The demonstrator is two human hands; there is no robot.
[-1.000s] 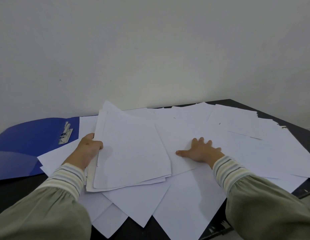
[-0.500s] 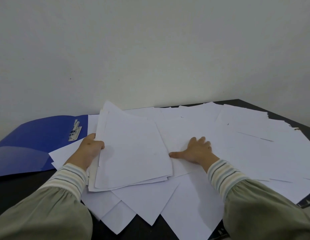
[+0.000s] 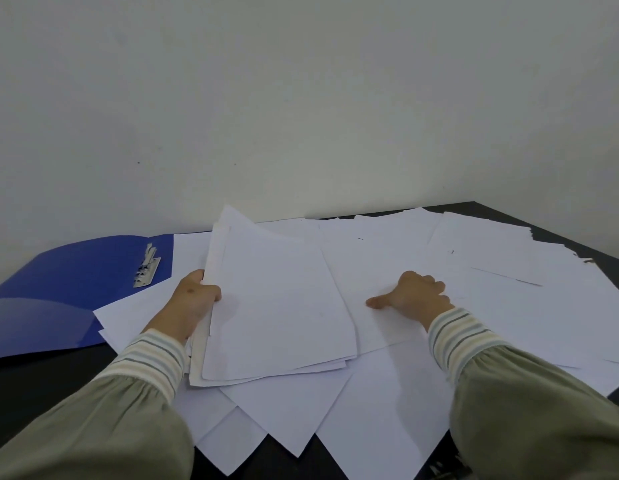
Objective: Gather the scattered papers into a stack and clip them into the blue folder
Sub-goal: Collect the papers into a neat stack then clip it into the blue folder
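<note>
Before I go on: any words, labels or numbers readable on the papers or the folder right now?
None can be read.
Stack of papers gripped by the left hand: only faint marks, too blurred to read.
Loose sheets beyond the right hand: a few small dark specks, not legible.
Blue folder and its metal clip: no label or brand visible.

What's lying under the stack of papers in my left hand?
Under the stack are loose white sheets, their corners poking out toward you over the black table. How many lie beneath is hidden.
</note>
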